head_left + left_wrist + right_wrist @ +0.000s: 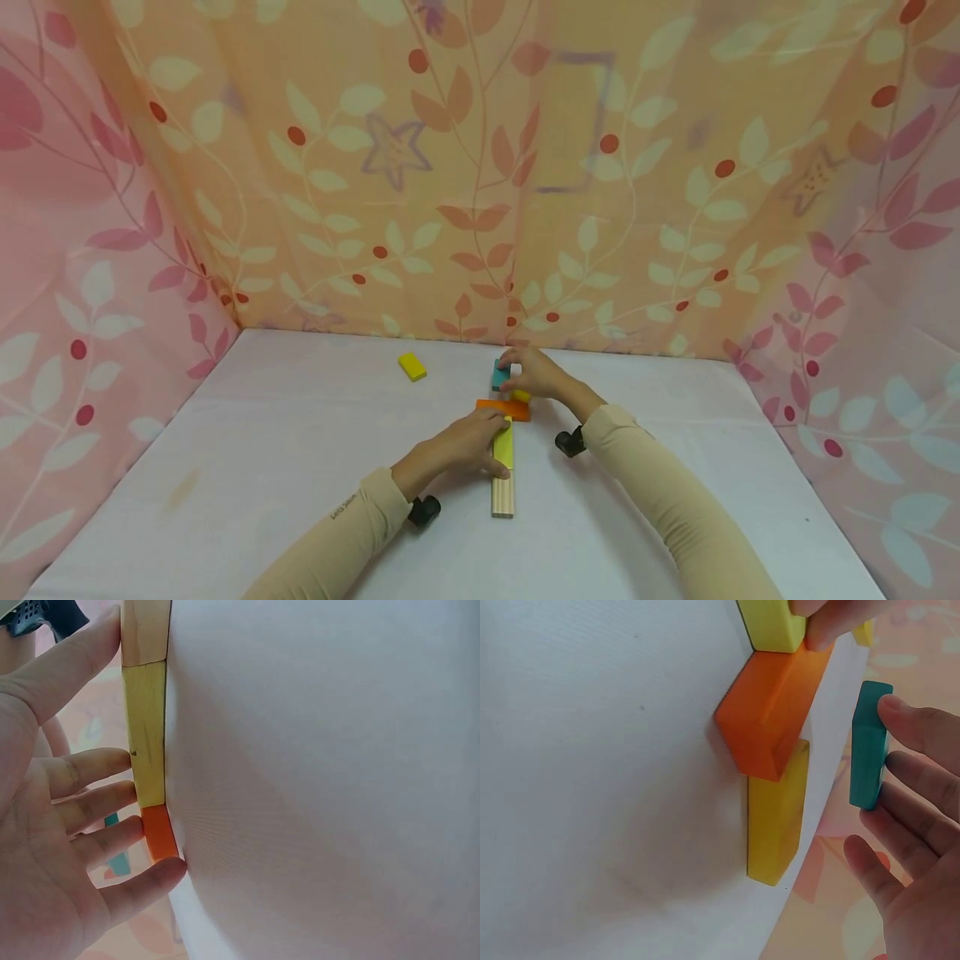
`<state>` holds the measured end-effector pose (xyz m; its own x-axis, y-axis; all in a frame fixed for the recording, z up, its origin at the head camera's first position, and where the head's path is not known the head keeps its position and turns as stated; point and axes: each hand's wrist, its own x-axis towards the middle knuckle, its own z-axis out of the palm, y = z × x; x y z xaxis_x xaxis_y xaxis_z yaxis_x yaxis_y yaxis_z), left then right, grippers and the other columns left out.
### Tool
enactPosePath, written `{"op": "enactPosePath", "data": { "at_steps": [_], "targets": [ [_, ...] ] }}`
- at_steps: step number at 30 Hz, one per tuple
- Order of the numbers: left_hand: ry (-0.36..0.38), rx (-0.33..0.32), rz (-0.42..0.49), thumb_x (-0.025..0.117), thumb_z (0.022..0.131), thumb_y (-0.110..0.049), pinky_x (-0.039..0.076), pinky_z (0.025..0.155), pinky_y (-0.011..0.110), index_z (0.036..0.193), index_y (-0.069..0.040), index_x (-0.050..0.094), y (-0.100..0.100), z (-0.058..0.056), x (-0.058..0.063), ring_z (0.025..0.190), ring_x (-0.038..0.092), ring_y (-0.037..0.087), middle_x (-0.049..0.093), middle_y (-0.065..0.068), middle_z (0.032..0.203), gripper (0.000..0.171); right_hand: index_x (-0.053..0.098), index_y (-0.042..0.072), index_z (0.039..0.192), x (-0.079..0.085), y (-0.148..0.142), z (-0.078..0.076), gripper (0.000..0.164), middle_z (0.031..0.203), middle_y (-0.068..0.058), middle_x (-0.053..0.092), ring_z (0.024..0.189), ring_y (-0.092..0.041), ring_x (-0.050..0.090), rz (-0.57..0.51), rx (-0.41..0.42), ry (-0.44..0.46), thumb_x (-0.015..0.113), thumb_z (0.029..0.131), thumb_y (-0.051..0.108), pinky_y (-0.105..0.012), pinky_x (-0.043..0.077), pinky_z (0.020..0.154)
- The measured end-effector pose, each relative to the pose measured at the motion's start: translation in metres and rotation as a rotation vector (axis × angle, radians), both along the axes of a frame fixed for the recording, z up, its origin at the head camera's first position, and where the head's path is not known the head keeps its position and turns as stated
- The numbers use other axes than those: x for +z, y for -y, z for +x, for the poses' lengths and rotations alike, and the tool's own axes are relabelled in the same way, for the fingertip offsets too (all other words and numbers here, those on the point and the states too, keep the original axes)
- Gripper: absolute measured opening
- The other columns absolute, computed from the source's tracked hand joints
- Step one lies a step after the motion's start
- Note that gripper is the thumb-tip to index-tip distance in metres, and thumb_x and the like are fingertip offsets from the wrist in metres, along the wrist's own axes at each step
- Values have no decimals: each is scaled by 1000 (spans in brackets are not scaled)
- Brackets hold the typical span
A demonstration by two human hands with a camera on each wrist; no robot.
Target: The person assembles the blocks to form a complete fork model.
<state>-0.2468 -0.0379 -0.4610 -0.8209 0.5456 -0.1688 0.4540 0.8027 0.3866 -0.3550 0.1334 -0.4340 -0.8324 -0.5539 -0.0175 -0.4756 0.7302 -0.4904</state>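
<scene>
While the teal block (869, 746) was pinched by the right hand (536, 375), a yellow block (412, 367) unjoined at its 9 o'clock, 4 blocks (505, 447) were already joined, touched by extended left-hand fingers (94, 766).

near block (502, 500): front | middle block (503, 447): behind it | crosswise block (514, 410): behind that | outlying block (412, 367): rear left

Diffuse light casts soft shadows on the tabletop (247, 467).
</scene>
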Motion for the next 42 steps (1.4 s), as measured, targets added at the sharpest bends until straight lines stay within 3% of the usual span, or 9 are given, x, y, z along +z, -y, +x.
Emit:
{"op": "enactPosePath", "data": {
  "at_steps": [42],
  "targets": [
    [-16,-15,12,79,75,-50,41,112,37,137,-8,52,2,4,4,131,44,19,48,6,145,79,71,7,110,-21,0,4,31,129,-10,64,125,-31,54,-31,-71,95,78,83,21,-52,39,110]
  ]
}}
